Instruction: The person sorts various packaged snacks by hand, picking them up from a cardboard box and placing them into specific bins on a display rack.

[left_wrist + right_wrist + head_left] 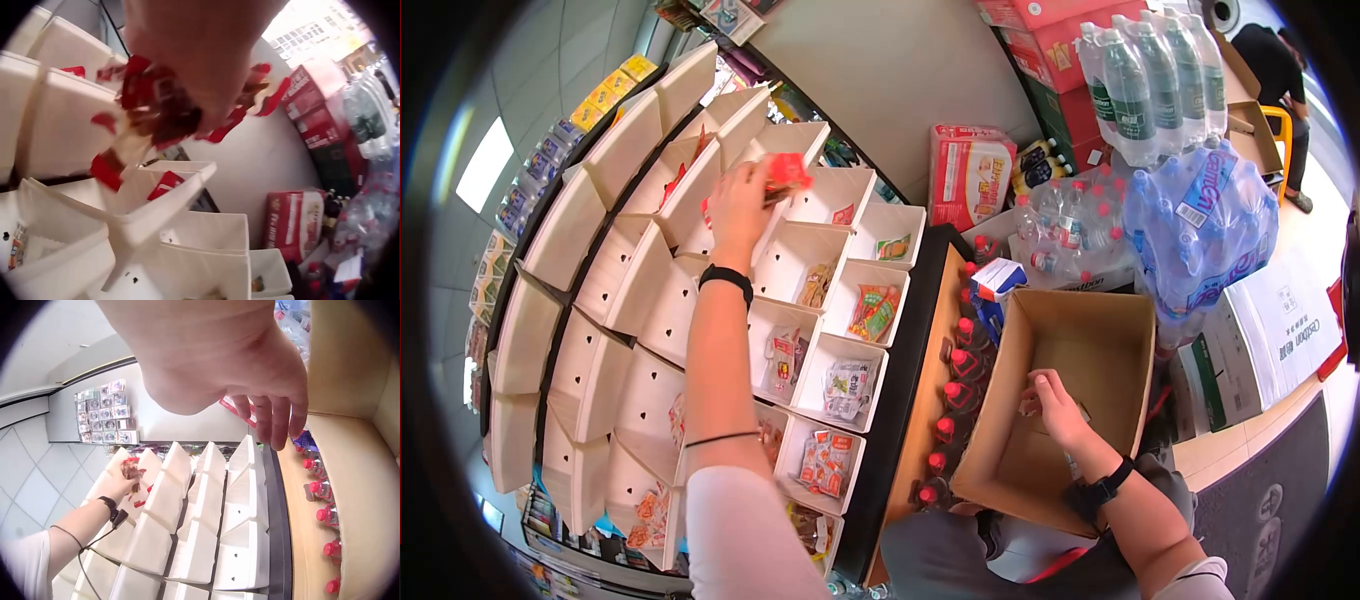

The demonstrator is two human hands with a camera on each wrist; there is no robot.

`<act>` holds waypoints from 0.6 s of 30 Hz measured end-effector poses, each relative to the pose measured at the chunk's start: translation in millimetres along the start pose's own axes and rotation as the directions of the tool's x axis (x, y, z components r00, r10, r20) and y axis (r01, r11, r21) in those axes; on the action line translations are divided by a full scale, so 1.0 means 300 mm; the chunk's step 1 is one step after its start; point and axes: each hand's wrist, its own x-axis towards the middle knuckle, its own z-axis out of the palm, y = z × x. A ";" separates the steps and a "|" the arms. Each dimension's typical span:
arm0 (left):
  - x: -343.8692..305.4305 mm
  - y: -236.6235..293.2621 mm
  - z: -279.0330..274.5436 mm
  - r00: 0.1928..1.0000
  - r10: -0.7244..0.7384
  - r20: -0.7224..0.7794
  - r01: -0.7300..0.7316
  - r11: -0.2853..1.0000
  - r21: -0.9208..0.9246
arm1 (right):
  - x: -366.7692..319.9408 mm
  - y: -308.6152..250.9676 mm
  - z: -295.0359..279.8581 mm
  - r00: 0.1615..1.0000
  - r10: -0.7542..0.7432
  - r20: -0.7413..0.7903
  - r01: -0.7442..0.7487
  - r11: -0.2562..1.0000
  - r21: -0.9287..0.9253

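Note:
My left hand (738, 212) grips a bunch of red snack packets (788, 172) over the upper bins of the white display rack. In the left wrist view the red packets (147, 87) stick out on both sides of the fingers, blurred, above a bin (169, 200) with a red packet inside. My right hand (1055, 408), its fingers loosely bent, hangs over a cardboard box (1135, 350). Nothing shows between those fingers in the right wrist view, where the right hand (250, 387) is beside the box wall (350, 487).
Lower bins hold snack packets such as white ones (848, 390) and orange ones (826, 462). A row of red-capped bottles (965, 362) stands between rack and box. Bundled water bottles (1200, 225) and a red carton (970, 180) are stacked beyond. Someone in dark clothes (1268, 70) is at the far right.

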 end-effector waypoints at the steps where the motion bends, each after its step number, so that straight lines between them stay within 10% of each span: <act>1: -0.019 -0.019 0.027 0.982 -0.177 0.070 0.170 0.980 0.100 | -0.006 -0.017 0.008 1.000 0.016 0.011 -0.016 1.000 -0.015; 3: -0.058 -0.035 0.066 0.839 -0.525 0.140 0.467 0.828 0.310 | -0.007 -0.049 0.018 0.999 0.028 0.028 -0.027 0.999 -0.044; 7: -0.041 -0.051 0.103 0.715 -0.554 0.426 0.474 0.833 0.287 | -0.020 -0.045 0.022 0.999 0.024 0.041 -0.021 0.998 -0.061; 13: -0.083 -0.001 0.088 0.861 -0.397 0.319 0.374 0.918 0.132 | -0.017 -0.043 0.039 0.999 -0.006 0.036 0.009 0.996 -0.088; 18: -0.247 0.390 -0.023 0.993 0.032 0.111 0.045 0.775 -0.630 | 0.028 0.033 0.002 0.981 -0.176 -0.083 0.157 0.969 -0.192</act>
